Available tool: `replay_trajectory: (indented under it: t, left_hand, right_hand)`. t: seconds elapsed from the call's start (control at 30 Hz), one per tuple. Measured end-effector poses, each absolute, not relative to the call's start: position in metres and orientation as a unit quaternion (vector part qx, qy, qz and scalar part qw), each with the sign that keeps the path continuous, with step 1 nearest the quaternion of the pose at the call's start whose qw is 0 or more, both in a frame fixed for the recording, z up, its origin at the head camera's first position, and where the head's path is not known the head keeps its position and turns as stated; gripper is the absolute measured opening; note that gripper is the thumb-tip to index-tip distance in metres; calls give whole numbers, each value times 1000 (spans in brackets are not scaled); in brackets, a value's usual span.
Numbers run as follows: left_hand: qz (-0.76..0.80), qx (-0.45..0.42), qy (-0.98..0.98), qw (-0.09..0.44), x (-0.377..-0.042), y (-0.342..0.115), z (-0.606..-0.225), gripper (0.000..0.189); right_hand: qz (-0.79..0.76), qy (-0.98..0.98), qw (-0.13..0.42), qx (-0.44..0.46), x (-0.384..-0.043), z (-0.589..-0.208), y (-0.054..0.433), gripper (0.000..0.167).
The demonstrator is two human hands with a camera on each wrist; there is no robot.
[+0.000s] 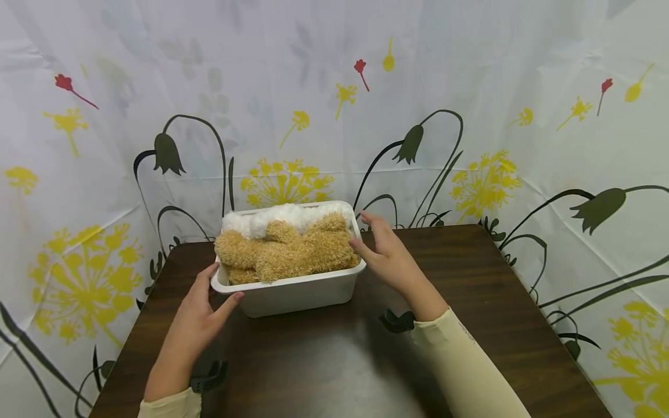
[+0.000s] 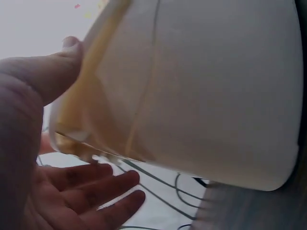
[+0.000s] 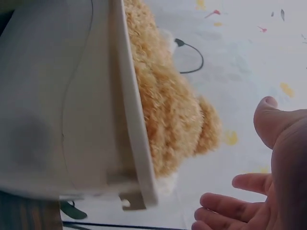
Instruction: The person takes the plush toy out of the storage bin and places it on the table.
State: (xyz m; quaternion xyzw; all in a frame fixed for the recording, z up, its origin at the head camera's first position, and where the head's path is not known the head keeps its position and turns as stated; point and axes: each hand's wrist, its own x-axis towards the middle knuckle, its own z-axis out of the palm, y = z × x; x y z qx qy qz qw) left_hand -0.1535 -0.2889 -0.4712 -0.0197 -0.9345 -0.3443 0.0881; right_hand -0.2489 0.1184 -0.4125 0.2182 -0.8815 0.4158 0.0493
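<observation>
A white plastic bin [image 1: 303, 295] stands on the table, filled with curly tan plush [image 1: 292, 252] and fluffy white plush [image 1: 251, 222] behind it. My left hand [image 1: 195, 316] is at the bin's front left corner, its thumb by the front rim and its fingers along the left side. In the left wrist view the fingers [image 2: 108, 194] are spread and loosely straight below the rim. At the right end, my right hand [image 1: 389, 258] is beside the rim with thumb and fingers apart. The right wrist view shows that hand's fingers [image 3: 230, 205] relaxed, away from the bin wall.
The dark wooden table [image 1: 470, 302] extends in front of the bin and to its right. A white curtain [image 1: 292, 75] with printed flowers hangs behind and at both sides. Dark bands [image 1: 209, 377] sit at both wrists.
</observation>
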Motion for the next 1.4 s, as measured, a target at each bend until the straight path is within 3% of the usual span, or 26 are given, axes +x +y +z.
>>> replay_trajectory:
  t: [0.23,0.4,0.57,0.93,1.2,1.4]
  left_hand:
    - [-406,-37,-900,155,-156,-292,-487,82]
    - [-429,-26,-887,168,-154,-292,-493,74]
    - [-434,-17,-881,186,-152,-289,-495,70]
    - [-427,-14,-871,242,-160,-283,-501,40]
    - [-454,-23,-858,239,-155,-283,-501,40]
    - [-461,-40,-853,241,-154,-285,-501,42]
  right_hand:
    - [491,-843,9,220,-259,-420,102,91]
    - [524,-826,-32,206,-263,-425,92,94]
    - [505,-835,-45,211,-267,-425,87,97]
    - [396,-891,-51,216,-278,-410,83,101]
    - [364,-901,-63,227,-280,-407,78,85]
    - [341,-909,-41,234,-280,-411,76,78]
